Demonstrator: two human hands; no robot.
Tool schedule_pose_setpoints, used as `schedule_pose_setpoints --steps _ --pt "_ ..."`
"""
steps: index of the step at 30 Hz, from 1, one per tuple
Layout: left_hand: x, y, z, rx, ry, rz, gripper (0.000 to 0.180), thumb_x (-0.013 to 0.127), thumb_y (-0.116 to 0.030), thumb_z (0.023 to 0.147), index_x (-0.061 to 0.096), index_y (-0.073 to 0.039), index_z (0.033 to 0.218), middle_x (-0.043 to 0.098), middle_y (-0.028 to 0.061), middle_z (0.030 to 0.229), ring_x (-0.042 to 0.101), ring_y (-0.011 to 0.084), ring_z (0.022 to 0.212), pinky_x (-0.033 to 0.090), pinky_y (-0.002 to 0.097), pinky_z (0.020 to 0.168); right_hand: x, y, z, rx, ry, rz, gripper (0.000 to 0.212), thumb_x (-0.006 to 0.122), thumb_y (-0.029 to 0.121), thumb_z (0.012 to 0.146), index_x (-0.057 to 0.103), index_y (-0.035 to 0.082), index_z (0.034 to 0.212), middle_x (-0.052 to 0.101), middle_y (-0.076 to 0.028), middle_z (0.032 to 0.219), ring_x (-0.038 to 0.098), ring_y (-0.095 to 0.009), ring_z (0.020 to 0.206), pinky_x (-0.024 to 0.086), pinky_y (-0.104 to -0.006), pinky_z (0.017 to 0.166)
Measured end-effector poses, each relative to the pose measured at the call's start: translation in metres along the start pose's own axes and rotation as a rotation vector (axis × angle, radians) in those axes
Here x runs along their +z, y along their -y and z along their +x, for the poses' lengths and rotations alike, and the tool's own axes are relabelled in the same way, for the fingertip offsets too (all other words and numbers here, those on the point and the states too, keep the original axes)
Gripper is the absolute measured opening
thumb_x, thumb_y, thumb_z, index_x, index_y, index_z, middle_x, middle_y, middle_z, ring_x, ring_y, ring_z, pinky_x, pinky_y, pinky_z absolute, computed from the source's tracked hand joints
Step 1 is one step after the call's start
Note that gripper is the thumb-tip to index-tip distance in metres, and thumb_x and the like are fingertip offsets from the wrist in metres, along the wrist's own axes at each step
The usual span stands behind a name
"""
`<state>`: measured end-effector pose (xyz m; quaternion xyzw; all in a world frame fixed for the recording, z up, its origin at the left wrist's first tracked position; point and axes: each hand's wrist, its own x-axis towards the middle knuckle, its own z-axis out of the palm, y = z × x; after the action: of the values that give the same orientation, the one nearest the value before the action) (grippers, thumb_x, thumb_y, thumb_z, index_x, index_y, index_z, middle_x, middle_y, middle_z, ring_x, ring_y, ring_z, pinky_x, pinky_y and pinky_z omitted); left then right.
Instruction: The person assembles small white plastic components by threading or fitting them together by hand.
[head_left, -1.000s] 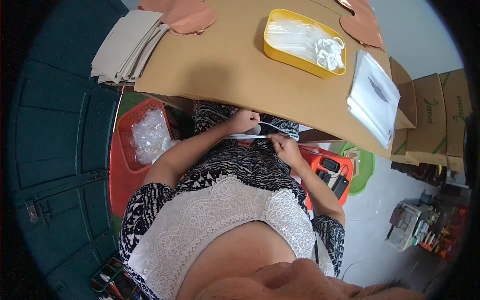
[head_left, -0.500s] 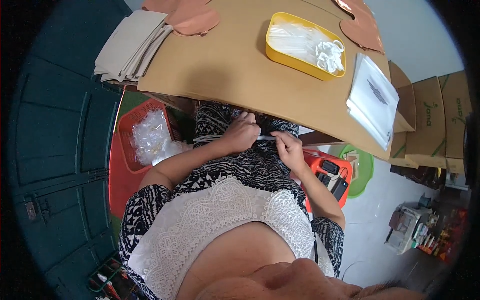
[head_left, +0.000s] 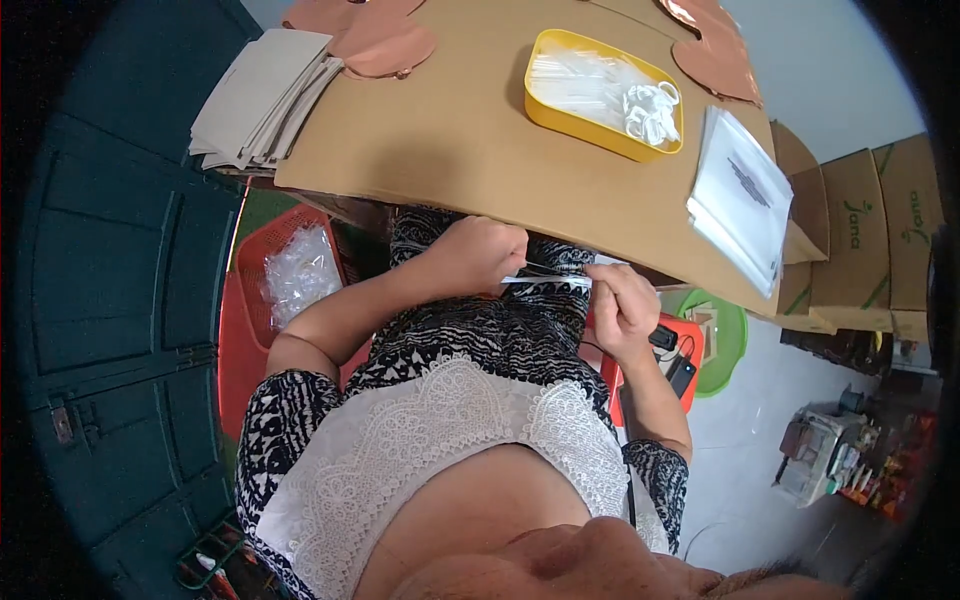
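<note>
Both of my hands are closed above my lap, just off the near edge of the cardboard-topped table. Stretched between them is a thin white strip (head_left: 548,282), along with a finer cord-like line just above it. My left hand (head_left: 478,252) is a fist with its back up, gripping one end. The other end is pinched by my right hand (head_left: 622,305), thumb against curled fingers. My fingers hide both ends, and the strip's material is too small to make out.
On the table (head_left: 440,120) are a yellow tub (head_left: 600,140) of clear plastic pieces and white loops, white printed sheets (head_left: 745,200) and a grey card stack (head_left: 262,95). A red basket (head_left: 245,280) with clear plastic stands low left. A red stool (head_left: 690,345) holds black devices at right.
My hands have come nearer to me and spread apart, the right one shifting rightward. The white strip between them now shows longer, with a fine line above it.
</note>
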<state>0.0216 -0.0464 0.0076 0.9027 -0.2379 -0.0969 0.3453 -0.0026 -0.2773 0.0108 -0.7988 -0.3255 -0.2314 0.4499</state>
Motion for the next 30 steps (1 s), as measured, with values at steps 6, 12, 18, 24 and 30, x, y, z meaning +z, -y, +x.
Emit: schedule_pose_setpoints --steps 6,12,18,24,30 --pt "-0.017 -0.008 0.005 0.096 0.093 0.043 0.020 0.058 -0.020 0.081 0.063 -0.002 0.076 0.062 0.0178 0.073 0.061 0.0340 0.071 0.047 0.0420 0.068 -0.010 0.003 0.011 -0.027 -0.084 -0.020 0.020 0.056 -0.010 0.073 0.064 -0.001 0.088 0.054 -0.009 0.060 0.052 -0.020 0.048 0.039 -0.0293 0.046" --pt "-0.055 -0.039 0.010 0.103 0.309 -0.021 0.022 0.056 -0.021 0.081 0.064 -0.001 0.074 0.062 0.0188 0.071 0.060 0.0352 0.068 0.046 0.0425 0.065 -0.012 0.002 0.014 0.073 -0.115 0.032 0.012 0.052 -0.005 0.084 0.063 -0.005 0.090 0.058 -0.008 0.068 0.053 -0.013 0.057 0.041 -0.0239 0.053" --pt "-0.077 -0.040 0.017 0.297 0.420 0.319 0.023 0.057 -0.020 0.080 0.062 0.000 0.072 0.061 0.0189 0.070 0.060 0.0365 0.068 0.046 0.0433 0.065 -0.017 0.006 0.028 0.076 -0.113 0.097 0.014 0.050 -0.003 0.088 0.062 -0.004 0.095 0.056 -0.006 0.071 0.051 -0.011 0.060 0.040 -0.0233 0.054" --pt "-0.105 -0.071 0.034 0.088 0.467 -0.599 0.016 0.055 -0.012 0.088 0.063 0.001 0.086 0.063 0.0066 0.069 0.053 0.0091 0.057 0.042 0.0236 0.054 0.003 0.018 0.049 0.242 -0.274 0.726 0.039 0.042 0.023 0.096 0.051 -0.006 0.120 0.055 -0.013 0.106 0.052 -0.019 0.095 0.041 -0.0319 0.086" --pt "-0.101 -0.088 0.048 0.060 0.331 -1.091 0.015 0.058 -0.006 0.088 0.064 0.006 0.095 0.067 0.0113 0.086 0.049 0.0043 0.048 0.037 0.0159 0.043 0.007 0.041 0.076 0.553 -0.371 1.197 0.051 0.032 0.036 0.099 0.044 -0.003 0.129 0.051 -0.015 0.128 0.049 -0.025 0.116 0.039 -0.0389 0.097"
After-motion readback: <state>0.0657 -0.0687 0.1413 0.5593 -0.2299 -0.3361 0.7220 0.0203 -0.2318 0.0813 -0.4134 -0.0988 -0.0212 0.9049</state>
